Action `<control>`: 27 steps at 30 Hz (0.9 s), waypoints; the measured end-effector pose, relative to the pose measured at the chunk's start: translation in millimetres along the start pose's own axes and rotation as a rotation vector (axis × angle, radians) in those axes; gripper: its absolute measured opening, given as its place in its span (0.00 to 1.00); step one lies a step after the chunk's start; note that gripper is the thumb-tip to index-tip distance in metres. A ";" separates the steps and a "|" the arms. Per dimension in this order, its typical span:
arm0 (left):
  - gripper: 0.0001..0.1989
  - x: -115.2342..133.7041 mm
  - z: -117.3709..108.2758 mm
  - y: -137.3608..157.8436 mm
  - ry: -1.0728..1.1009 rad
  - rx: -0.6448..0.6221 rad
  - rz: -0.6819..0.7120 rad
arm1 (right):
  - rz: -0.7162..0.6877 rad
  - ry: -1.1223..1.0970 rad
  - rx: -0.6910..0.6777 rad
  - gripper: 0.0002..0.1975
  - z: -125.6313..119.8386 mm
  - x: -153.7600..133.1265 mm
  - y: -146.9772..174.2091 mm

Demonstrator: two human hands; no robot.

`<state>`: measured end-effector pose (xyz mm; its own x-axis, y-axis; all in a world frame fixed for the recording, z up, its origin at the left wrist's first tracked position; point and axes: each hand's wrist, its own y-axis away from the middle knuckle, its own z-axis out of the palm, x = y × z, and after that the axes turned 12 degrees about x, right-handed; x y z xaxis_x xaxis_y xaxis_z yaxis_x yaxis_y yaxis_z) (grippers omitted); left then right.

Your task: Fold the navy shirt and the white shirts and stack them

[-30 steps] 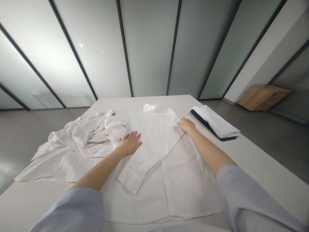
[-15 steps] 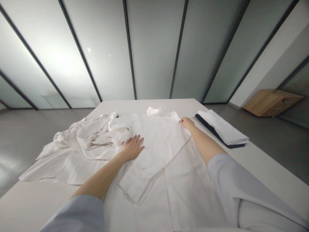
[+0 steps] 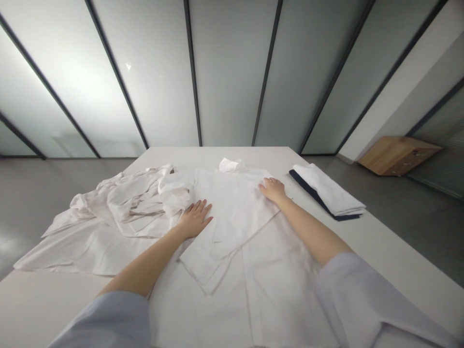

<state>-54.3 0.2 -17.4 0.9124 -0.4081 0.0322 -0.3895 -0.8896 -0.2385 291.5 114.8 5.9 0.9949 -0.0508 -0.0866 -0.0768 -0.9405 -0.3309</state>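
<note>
Shirt (image 3: 239, 203) in the middle of the table (image 3: 380, 253), collar (image 3: 230, 165) at the far end, sleeve (image 3: 205, 263) slanting across toward near left. Right hand (image 3: 273, 190) now spread low over the far right edge, no longer pinching cloth there; apparently a shift from pulling to smoothing. Left hand (image 3: 195, 219) flat at the left edge as before, gripping nothing. Farther out, crumpled clothes (image 3: 134, 198) left, folded white cloth (image 3: 328, 189) on dark cloth (image 3: 311, 192) right.
</note>
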 end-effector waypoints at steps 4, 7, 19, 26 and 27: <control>0.29 -1.8 2.0 -0.8 -0.002 -0.009 -0.006 | 0.047 0.017 -0.129 0.35 4.3 -16.5 25.6; 0.30 -3.4 2.5 -3.6 0.010 -0.026 -0.023 | 0.010 -0.014 -0.189 0.38 4.4 -26.1 45.1; 0.33 -13.0 4.2 -43.2 0.042 -0.128 -0.068 | -0.078 -0.036 -0.221 0.36 3.8 -37.4 32.8; 0.31 -15.0 4.1 -63.3 0.031 -0.141 -0.107 | -0.137 -0.016 -0.116 0.29 6.4 -40.1 23.6; 0.31 -13.5 4.3 -64.5 0.023 -0.147 -0.118 | -0.149 -0.013 -0.108 0.29 4.7 -41.0 26.8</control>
<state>-41.0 63.9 -6.6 0.9502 -0.3026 0.0742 -0.2961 -0.9512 -0.0871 248.3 93.3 -3.8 0.9938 0.0960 -0.0566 0.0799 -0.9680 -0.2380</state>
